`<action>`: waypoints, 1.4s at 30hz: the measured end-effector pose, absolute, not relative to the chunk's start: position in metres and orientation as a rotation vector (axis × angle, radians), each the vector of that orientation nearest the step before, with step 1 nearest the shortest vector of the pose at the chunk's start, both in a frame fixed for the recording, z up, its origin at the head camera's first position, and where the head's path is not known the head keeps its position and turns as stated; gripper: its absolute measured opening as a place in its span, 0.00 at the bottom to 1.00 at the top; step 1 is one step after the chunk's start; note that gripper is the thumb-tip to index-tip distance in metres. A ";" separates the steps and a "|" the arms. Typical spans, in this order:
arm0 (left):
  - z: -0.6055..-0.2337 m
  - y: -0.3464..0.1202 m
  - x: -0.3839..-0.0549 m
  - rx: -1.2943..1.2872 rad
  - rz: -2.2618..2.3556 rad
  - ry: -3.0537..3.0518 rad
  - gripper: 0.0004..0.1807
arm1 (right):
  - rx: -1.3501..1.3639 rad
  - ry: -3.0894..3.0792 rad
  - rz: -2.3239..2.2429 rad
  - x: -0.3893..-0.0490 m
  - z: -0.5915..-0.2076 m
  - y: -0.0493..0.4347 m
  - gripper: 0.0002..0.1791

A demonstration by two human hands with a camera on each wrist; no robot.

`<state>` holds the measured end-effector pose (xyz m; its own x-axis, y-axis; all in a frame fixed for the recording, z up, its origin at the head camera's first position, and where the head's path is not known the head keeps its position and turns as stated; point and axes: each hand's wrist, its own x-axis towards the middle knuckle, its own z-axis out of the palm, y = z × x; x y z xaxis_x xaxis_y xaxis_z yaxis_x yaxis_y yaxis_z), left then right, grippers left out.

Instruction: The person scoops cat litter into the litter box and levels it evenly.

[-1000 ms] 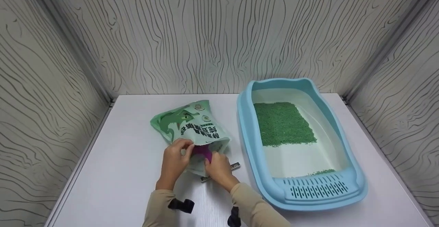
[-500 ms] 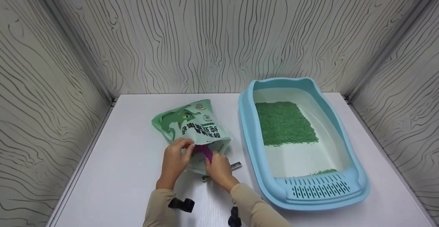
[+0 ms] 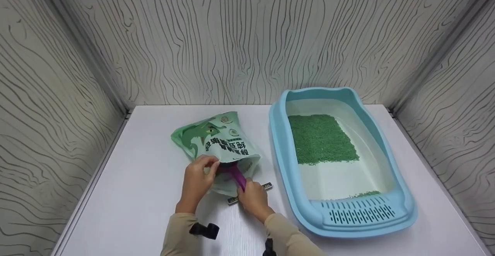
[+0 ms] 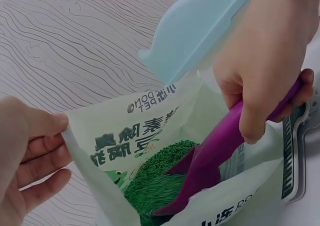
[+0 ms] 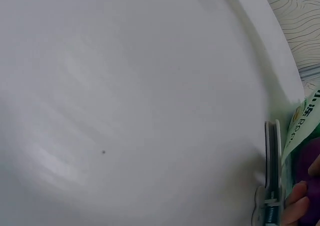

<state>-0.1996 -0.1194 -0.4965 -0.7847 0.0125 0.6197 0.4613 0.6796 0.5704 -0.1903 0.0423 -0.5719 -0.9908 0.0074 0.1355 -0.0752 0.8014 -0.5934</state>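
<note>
A pale green bag of cat litter (image 3: pixel 232 145) lies on the table with its mouth facing me. My left hand (image 3: pixel 196 182) pinches the edge of that mouth between thumb and finger and holds it up. My right hand (image 3: pixel 253 198) grips the handle of a purple litter scoop (image 3: pixel 238 176). In the left wrist view the head of the scoop (image 4: pixel 192 173) is inside the bag, among green litter pellets (image 4: pixel 160 178), and its tip is hidden by the bag's near side. The right wrist view catches only fingers (image 5: pixel 296 206) of that hand at its lower right corner.
A light blue litter box (image 3: pixel 279 144) stands right of the bag, with green pellets (image 3: pixel 321 140) across its far half and a slotted step at its near end. Partly under the bag and right hand lies a narrow metal-framed strip (image 3: pixel 267 186) with dark markings.
My right hand has drawn back toward me and slightly right, so more of the purple scoop shows outside the bag. The left hand keeps its pinch on the bag's edge.
</note>
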 end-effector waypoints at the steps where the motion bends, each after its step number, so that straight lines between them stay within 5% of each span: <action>1: -0.496 -0.119 -0.199 -0.361 -1.000 -2.306 0.04 | 0.044 -2.855 0.959 -0.190 -0.572 0.042 0.10; 42: -0.496 -0.121 -0.202 -0.366 -1.039 -2.224 0.02 | 0.211 -2.703 1.035 -0.163 -0.588 0.063 0.10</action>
<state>-0.2024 -0.1210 -0.4960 -0.7513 -0.0197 0.6597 0.4933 0.6473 0.5811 -0.1634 0.0630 -0.5885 -0.9610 -0.0492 0.2723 -0.2184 0.7390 -0.6373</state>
